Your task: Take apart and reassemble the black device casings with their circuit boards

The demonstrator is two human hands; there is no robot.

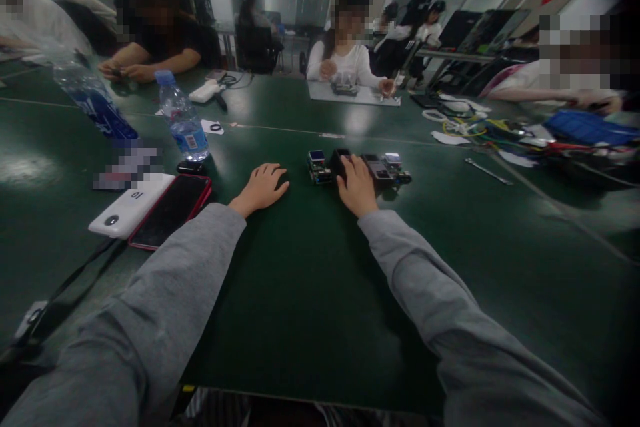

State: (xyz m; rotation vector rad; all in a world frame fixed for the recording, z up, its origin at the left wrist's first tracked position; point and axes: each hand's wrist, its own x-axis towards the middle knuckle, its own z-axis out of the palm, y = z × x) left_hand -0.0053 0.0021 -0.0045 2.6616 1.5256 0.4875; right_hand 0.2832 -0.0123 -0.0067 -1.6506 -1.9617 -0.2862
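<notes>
My left hand [261, 189] lies palm down on the green table with its fingers stretched out, holding nothing. My right hand [358, 187] is over a small black box [341, 159], its thumb at the near left and its fingers across the top, gripping it. Left of the box stands a small green circuit board with a little screen [318, 168]. On the right, close to my fingers, are a dark grey casing [379, 171] and another circuit board with a lit screen [394, 161]. My palm hides part of the box.
To the left are a white power bank [131, 205], a red-edged phone [171, 211], a water bottle [184, 117] and a larger blue-labelled bottle [95, 103]. A wrench [489, 172] and tangled cables [525, 137] lie right. Several people sit around the green table [310, 307].
</notes>
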